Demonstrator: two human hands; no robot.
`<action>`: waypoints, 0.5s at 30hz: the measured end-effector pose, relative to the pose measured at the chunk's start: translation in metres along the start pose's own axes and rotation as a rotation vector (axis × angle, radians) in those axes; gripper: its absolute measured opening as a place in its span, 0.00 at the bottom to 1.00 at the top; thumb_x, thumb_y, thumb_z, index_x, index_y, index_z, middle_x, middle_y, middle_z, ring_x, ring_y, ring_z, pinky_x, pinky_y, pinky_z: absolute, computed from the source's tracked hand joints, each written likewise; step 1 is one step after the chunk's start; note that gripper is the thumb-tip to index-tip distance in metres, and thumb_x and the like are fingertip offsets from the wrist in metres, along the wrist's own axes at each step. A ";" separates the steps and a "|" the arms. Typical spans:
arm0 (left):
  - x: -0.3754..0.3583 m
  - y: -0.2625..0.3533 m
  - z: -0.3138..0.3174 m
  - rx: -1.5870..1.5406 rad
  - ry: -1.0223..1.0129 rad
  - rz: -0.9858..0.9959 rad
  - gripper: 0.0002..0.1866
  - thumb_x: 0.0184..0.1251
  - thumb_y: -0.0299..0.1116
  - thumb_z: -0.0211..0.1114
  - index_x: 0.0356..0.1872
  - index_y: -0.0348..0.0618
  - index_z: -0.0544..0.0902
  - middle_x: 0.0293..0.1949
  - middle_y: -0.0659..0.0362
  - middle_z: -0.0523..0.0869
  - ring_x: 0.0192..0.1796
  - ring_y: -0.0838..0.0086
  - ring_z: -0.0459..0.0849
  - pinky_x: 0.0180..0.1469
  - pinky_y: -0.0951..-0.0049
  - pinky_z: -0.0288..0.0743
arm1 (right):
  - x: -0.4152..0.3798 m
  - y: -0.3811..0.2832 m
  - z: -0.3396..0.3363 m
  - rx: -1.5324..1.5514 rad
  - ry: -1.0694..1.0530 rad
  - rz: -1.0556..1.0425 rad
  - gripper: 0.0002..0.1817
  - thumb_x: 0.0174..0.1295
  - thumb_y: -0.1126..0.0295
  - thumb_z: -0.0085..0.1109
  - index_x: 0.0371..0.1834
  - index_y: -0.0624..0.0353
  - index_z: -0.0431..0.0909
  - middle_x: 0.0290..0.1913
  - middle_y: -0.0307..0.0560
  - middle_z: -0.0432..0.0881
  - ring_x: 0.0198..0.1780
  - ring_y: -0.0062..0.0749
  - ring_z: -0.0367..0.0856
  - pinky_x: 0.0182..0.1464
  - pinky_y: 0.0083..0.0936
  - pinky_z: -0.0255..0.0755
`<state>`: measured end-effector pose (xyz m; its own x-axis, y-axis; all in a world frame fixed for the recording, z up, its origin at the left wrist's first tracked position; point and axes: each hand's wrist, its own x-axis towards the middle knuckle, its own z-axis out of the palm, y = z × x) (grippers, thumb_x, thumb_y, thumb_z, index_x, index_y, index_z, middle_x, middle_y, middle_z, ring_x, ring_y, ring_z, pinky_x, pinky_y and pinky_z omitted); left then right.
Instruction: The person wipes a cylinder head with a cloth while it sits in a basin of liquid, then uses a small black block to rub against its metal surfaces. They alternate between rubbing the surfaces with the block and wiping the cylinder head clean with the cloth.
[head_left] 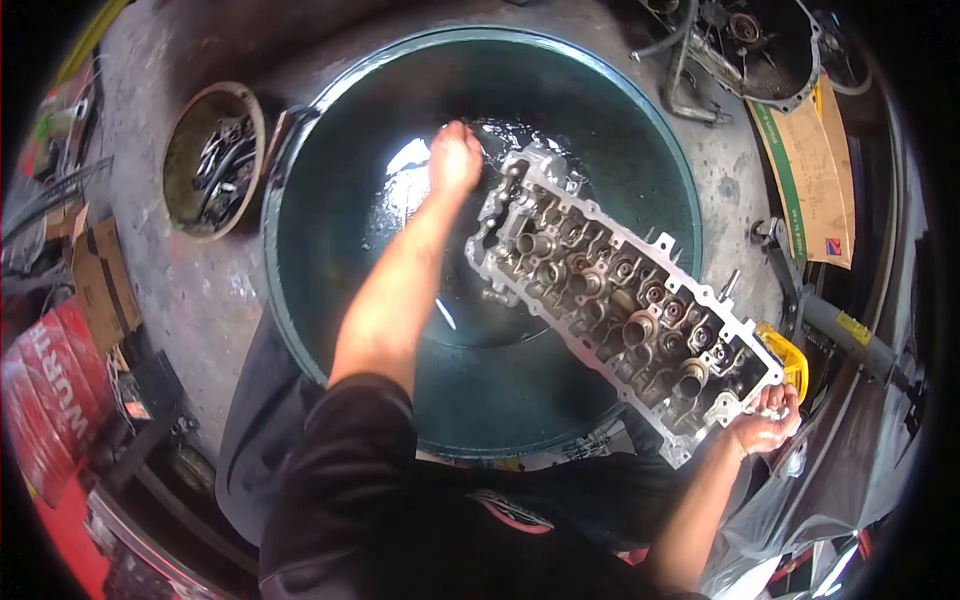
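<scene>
A metal engine cylinder head (620,300) lies slantwise over the right side of a round dark green tub (480,405), its valve-train side facing up. My right hand (768,422) grips its lower right corner, fingers curled round the end. My left hand (456,160) is over the shiny liquid (405,180) in the tub, left of the head's upper end and apart from it. Its fingers are curled closed, and whatever they may hold is hidden. A thin white piece (446,313) shows in the tub below that hand.
On the floor at left stands a round basin (258,140) with metal parts in it. Cardboard boxes (105,280) and a red WURTH item (55,385) lie farther left. At right are a gearbox housing (745,50), flattened cardboard (815,170) and a yellow object (788,355).
</scene>
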<state>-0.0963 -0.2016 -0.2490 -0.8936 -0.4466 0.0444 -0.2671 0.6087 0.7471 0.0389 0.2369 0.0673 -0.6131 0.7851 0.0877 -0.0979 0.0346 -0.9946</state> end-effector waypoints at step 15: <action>-0.058 0.080 -0.020 -0.269 -0.108 0.260 0.05 0.57 0.27 0.64 0.30 0.35 0.84 0.34 0.46 0.86 0.43 0.49 0.86 0.50 0.55 0.80 | -0.005 -0.002 0.014 0.009 -0.018 -0.022 0.08 0.62 0.67 0.57 0.30 0.58 0.74 0.22 0.36 0.67 0.21 0.20 0.64 0.22 0.17 0.57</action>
<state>-0.0588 -0.1404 -0.1783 -0.9557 -0.2200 0.1954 0.0642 0.4923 0.8681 0.0307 0.2244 0.0697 -0.6246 0.7731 0.1103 -0.1187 0.0457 -0.9919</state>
